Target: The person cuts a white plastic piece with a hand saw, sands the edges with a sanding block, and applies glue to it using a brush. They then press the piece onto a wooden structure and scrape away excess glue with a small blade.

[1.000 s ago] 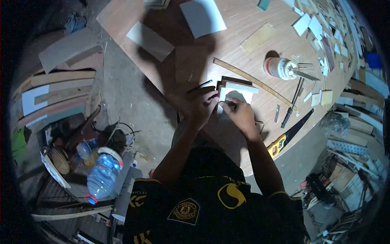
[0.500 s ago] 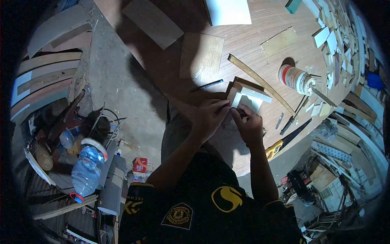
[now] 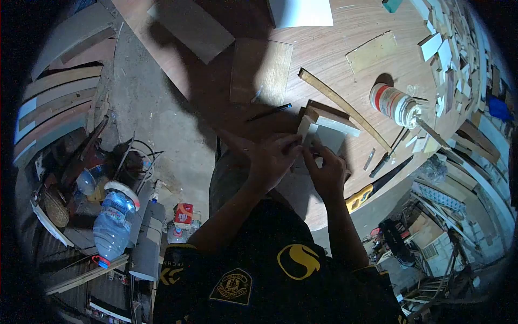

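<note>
Pale boxy wooden assembly (image 3: 330, 131) sits on the brown wood-grained bench (image 3: 321, 51) — the half-curled left hand (image 3: 274, 159) and right hand (image 3: 326, 170) meet at its near side, fingertips close together; whether they pinch anything, I cannot tell. Left of the assembly lies a slim black pen (image 3: 270, 112); to its right, a white red-banded jar (image 3: 391, 101).

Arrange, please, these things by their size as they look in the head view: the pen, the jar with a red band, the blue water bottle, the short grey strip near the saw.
1. Blue water bottle
2. Jar with a red band
3. Pen
4. Short grey strip
</note>
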### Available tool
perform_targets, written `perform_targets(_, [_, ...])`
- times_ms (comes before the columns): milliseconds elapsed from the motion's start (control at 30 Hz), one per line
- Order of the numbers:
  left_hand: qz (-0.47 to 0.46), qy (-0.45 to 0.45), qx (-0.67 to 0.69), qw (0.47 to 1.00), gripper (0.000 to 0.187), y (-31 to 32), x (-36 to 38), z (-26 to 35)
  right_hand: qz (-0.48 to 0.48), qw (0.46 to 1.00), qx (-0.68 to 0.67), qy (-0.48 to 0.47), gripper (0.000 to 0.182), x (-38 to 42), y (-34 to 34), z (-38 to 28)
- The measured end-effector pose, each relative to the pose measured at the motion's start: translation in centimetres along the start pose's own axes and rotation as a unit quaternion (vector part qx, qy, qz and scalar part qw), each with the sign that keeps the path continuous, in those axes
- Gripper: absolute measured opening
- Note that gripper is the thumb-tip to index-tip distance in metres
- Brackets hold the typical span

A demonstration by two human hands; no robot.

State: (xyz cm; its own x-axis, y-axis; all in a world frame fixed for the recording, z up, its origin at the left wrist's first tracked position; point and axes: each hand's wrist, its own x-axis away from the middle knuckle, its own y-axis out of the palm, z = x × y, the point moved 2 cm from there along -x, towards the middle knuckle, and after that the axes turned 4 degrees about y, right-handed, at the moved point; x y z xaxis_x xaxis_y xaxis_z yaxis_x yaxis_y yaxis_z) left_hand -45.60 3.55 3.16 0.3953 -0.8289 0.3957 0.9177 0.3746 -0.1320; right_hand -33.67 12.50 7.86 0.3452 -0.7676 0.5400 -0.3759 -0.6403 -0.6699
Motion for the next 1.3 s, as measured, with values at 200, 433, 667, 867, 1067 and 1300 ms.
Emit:
perform_targets(200, [-0.01, -0.015, 0.039, 0.999, 0.027, -0.1, -0.1, 0.0, 0.005, 1.0, 0.007, -0.028, 0.023, 0.0, 0.1, 0.2])
perform_targets(433, [-0.004, -0.011, 0.028, 1.0, 0.025, 0.2, 0.2, 0.2, 0.027, 0.998, -0.032, -0.045, 0.021, 0.3, 0.1, -0.2])
perform_targets(667, [0.013, -0.001, 0.059, 0.998, 0.024, 0.6, 0.4, -0.2, 0.039, 0.996, 0.014, -0.074, 0.02, 0.3, -0.2, 0.1])
perform_targets(867, [0.002, -0.091, 0.123, 0.988, 0.025, 1.0, 0.6, -0.2, 0.013, 0.999, -0.012, -0.029, 0.027, 0.2, -0.2, 0.1])
perform_targets(1067, [0.027, 0.013, 0.016, 0.999, 0.026, 0.9, 0.4, 0.0, 0.04, 0.998, -0.004, -0.052, 0.021, 0.3, 0.0, 0.7])
perform_targets(1300, [0.012, -0.007, 0.005, 1.0, 0.027, 1.3, 0.4, -0.5, 0.017, 0.999, 0.019, -0.034, 0.021, 0.3, -0.6, -0.1])
